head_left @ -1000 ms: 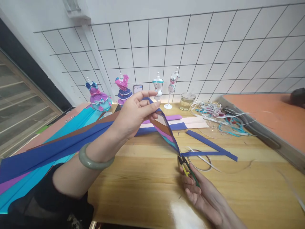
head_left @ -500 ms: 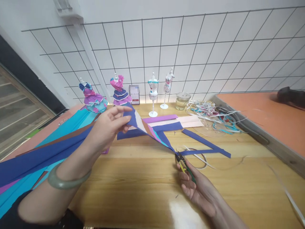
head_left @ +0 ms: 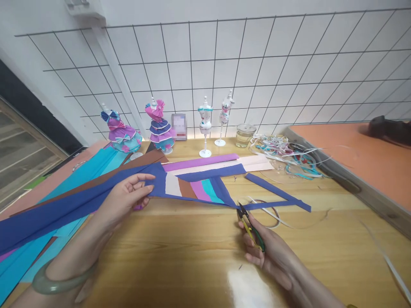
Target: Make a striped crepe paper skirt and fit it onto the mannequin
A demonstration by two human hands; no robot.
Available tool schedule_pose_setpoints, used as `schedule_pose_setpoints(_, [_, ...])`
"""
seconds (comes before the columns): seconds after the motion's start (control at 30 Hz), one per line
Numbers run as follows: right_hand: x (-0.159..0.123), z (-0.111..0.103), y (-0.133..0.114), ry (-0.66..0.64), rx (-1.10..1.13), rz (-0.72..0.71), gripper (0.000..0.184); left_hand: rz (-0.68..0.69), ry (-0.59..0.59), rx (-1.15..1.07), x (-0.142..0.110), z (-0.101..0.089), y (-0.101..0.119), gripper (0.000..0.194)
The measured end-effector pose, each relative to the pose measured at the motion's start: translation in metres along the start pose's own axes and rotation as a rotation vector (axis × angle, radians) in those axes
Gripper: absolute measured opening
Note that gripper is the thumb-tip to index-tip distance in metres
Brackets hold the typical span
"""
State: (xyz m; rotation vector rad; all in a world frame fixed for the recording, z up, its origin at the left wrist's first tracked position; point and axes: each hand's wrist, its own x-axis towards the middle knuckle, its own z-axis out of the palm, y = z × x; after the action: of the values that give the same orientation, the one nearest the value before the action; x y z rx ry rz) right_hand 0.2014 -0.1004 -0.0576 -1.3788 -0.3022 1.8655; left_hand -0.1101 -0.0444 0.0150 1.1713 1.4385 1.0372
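We count two small mannequins in ruffled multicoloured dresses (head_left: 123, 134) (head_left: 160, 128), two white patterned mannequins on slim stands (head_left: 205, 119) (head_left: 225, 112), one clear round glass cup (head_left: 245, 136) and one pair of black-bladed snips (head_left: 248, 226).

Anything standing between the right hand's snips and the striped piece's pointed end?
Nothing visible: the snips in the right hand sit at the pointed end of the striped piece; the left hand holds its other end.

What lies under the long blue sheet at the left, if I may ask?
A brown sheet, turquoise sheets and a purple strip peek from under the blue sheet; its middle hides the rest.
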Motion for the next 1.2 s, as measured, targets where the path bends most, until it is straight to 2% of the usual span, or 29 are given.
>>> schedule_pose_setpoints(0.27, [-0.001,0.001,-0.004,0.003,-0.111,-0.013,0.033,-0.091,0.003,0.195,-0.007,-0.013,-0.045,0.044])
schedule_pose_setpoints(0.43, [-0.001,0.002,-0.006,0.028,-0.174,-0.024,0.033,-0.138,-0.009,0.189,-0.008,-0.013,-0.081,0.045])
schedule_pose_setpoints(0.53, [-0.001,0.002,-0.006,0.045,-0.208,-0.027,0.033,-0.139,-0.018,0.17,-0.008,-0.012,-0.095,0.043])
schedule_pose_setpoints(1.03, [0.002,0.002,-0.003,0.057,-0.26,-0.037,0.03,-0.147,-0.021,0.173,-0.005,-0.015,-0.11,0.044])
schedule_pose_setpoints(1.2, [0.003,0.0,-0.002,0.042,-0.298,-0.046,0.031,-0.148,-0.029,0.189,-0.006,-0.014,-0.104,0.042])
